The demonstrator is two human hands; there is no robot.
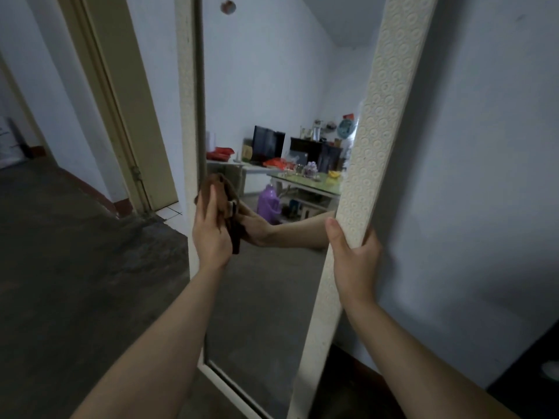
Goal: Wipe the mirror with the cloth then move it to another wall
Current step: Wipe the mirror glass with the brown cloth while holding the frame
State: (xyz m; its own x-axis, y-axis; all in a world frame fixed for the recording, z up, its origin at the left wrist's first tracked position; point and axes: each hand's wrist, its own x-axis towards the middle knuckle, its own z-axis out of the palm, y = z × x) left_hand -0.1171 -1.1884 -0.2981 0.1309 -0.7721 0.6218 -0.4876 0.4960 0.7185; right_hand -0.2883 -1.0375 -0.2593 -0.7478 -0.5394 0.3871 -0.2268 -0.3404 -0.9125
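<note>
A tall mirror in a cream embossed frame point(372, 140) stands upright on the floor, turned at an angle in front of me. My left hand point(210, 234) presses a brown cloth point(222, 192) flat against the glass near the frame's left edge, fingers straight. At about waist height my right hand point(352, 255) grips the right side of the frame, thumb on the front, fingers curled round the back. The glass reflects my left hand, the cloth and a cluttered table.
A pale blue wall point(484, 176) rises behind the mirror on the right. To the left stands a cream door frame point(121, 110), opening onto a corridor. The floor point(75, 267) is bare grey concrete. Something dark point(532, 382) sits low at the right corner.
</note>
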